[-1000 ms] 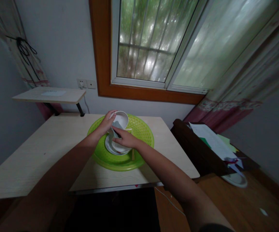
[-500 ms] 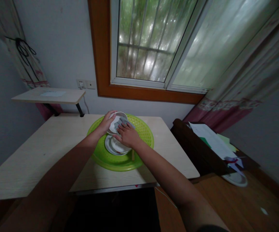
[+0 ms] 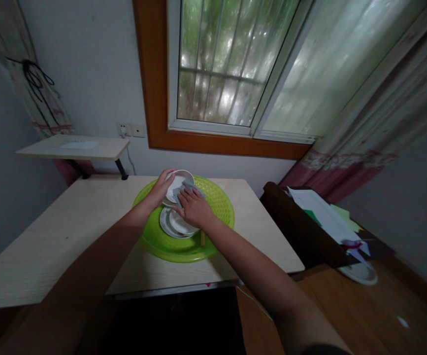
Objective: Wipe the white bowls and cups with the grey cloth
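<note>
In the head view my left hand (image 3: 160, 190) grips the left rim of a white bowl (image 3: 184, 177), which is tilted over the far part of a green plastic tray (image 3: 187, 256). My right hand (image 3: 197, 209) lies over a grey cloth (image 3: 177, 192), its fingers pressing it against the bowl's inside and near right rim. Below the hands a second white bowl (image 3: 181, 226) rests on a white plate (image 3: 164, 224) in the tray. A pair of light chopsticks (image 3: 203, 240) lies to their right, partly hidden by my right hand and wrist.
The tray stands on a pale wooden table (image 3: 87, 236) against the wall under a window. A small raised shelf (image 3: 75, 148) with a paper is at the table's back left. Right of the table, papers (image 3: 320, 222) lie on a dark piece of furniture (image 3: 294, 224).
My right hand has moved from beside the bowl onto its right side, spreading the cloth against it. My left hand keeps its hold on the bowl. Over the last half second little differs.
</note>
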Motion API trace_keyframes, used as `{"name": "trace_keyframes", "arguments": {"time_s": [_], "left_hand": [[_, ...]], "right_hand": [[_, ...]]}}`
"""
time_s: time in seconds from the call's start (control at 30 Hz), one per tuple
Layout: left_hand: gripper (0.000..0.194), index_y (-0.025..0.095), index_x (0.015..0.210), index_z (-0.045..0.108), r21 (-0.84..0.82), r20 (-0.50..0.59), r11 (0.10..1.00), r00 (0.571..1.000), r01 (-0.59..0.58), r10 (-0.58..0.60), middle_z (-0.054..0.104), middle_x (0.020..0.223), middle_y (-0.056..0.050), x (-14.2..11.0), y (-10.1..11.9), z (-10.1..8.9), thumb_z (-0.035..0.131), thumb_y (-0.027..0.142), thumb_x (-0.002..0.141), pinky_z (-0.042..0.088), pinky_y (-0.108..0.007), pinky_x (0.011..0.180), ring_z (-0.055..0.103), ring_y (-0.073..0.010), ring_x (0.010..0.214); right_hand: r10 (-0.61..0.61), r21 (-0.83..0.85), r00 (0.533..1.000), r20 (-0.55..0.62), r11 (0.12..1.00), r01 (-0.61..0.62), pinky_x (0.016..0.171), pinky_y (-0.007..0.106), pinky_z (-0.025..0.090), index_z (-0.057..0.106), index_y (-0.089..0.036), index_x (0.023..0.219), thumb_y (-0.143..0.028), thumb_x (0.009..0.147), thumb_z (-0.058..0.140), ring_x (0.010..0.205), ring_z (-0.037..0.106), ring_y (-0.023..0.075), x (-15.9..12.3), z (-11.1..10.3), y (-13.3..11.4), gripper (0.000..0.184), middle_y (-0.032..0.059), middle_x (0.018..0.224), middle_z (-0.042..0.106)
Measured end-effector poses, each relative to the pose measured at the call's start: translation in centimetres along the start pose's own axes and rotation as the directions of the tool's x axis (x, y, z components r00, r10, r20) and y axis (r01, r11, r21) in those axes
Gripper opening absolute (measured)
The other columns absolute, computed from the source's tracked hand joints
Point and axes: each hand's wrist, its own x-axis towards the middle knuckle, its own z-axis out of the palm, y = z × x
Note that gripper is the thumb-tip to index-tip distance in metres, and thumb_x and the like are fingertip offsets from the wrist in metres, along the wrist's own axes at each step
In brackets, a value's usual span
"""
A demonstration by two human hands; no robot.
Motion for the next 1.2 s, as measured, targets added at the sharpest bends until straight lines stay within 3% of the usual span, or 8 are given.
{"name": "trace_keyframes", "arguments": {"time_s": [0.2,0.3,0.4,0.5,0.7,0.87,1.07,1.2], "left_hand": [[0.042,0.025,0.125,0.060,-0.002,0.020,0.998,0.998,-0.061,0.061,0.060,0.137,-0.007,-0.3,-0.1,0.0,0.056,0.048,0.090,0.042,-0.035,0.109,0.054,-0.0239,0.129],[0.040,0.026,0.124,0.061,0.011,0.051,0.997,0.996,-0.080,0.079,0.060,0.137,-0.007,-0.3,-0.1,0.1,0.055,0.049,0.091,0.039,-0.036,0.112,0.053,-0.0241,0.131],[0.040,0.027,0.123,0.062,0.009,0.068,0.996,0.994,-0.083,0.083,0.061,0.137,-0.008,-0.3,0.0,0.1,0.055,0.049,0.091,0.039,-0.036,0.111,0.055,-0.0243,0.129],[0.040,0.028,0.124,0.061,0.023,0.070,0.995,0.993,-0.098,0.096,0.060,0.138,-0.007,-0.3,0.1,0.0,0.055,0.049,0.091,0.039,-0.036,0.112,0.055,-0.0243,0.130],[0.043,0.024,0.125,0.059,0.093,0.078,0.991,0.993,-0.096,0.089,0.060,0.138,-0.009,-0.2,-0.1,-0.2,0.052,0.050,0.092,0.038,-0.039,0.115,0.053,-0.0249,0.132],[0.043,0.025,0.125,0.060,0.143,0.098,0.987,0.993,-0.075,0.061,0.060,0.138,-0.008,0.0,-0.1,0.1,0.050,0.050,0.091,0.039,-0.037,0.114,0.055,-0.0238,0.130],[0.044,0.025,0.125,0.060,0.137,0.084,0.990,0.996,-0.043,0.031,0.061,0.139,-0.007,0.2,0.0,0.1,0.050,0.051,0.090,0.042,-0.034,0.110,0.056,-0.0226,0.130],[0.042,0.028,0.124,0.059,0.073,0.033,0.997,0.999,-0.015,0.013,0.063,0.135,-0.005,0.3,-0.3,-0.2,0.052,0.051,0.090,0.044,-0.036,0.109,0.056,-0.0232,0.129]], "right_hand": [[-0.111,0.289,0.986,0.122,0.955,0.072,0.121,0.043,0.033,0.037,-0.007,0.153,-0.059,0.103,0.034,0.143,0.046,0.0270,0.3,-0.5,-0.7,0.073,0.0191,0.154,0.046],[-0.137,0.461,0.983,0.123,0.885,0.066,0.118,0.039,0.038,0.023,-0.009,0.158,-0.061,0.102,0.035,0.145,0.044,0.0246,0.6,-1.0,-0.7,0.078,0.0179,0.159,0.039],[-0.133,0.522,0.983,0.124,0.851,0.050,0.118,0.040,0.037,0.021,-0.012,0.159,-0.060,0.102,0.032,0.145,0.043,0.0236,0.8,-1.0,-0.5,0.075,0.0162,0.160,0.037],[-0.112,0.453,0.985,0.130,0.891,0.041,0.119,0.042,0.037,0.032,-0.012,0.156,-0.057,0.105,0.028,0.144,0.045,0.0242,0.8,-0.5,-0.5,0.069,0.0167,0.157,0.042],[-0.080,0.144,0.985,0.152,0.988,0.058,0.116,0.042,0.038,0.059,-0.009,0.137,-0.052,0.106,0.027,0.134,0.055,0.0265,1.0,-0.5,-0.1,0.061,0.0171,0.140,0.061],[-0.082,0.059,0.970,0.229,0.996,0.070,0.110,0.039,0.043,0.065,-0.013,0.128,-0.049,0.107,0.029,0.125,0.061,0.0246,1.6,-1.6,-0.2,0.056,0.0153,0.133,0.066],[0.031,-0.017,0.900,0.434,1.000,-0.026,0.091,0.041,0.052,0.074,-0.015,0.110,-0.059,0.103,0.017,0.104,0.071,0.0297,4.5,-3.1,-0.6,0.073,0.0183,0.109,0.075],[-0.005,-0.039,0.919,0.395,0.999,0.022,0.085,0.040,0.053,0.077,-0.016,0.104,-0.061,0.103,0.014,0.097,0.073,0.0306,5.7,-3.1,-0.1,0.078,0.0185,0.103,0.076]]}}
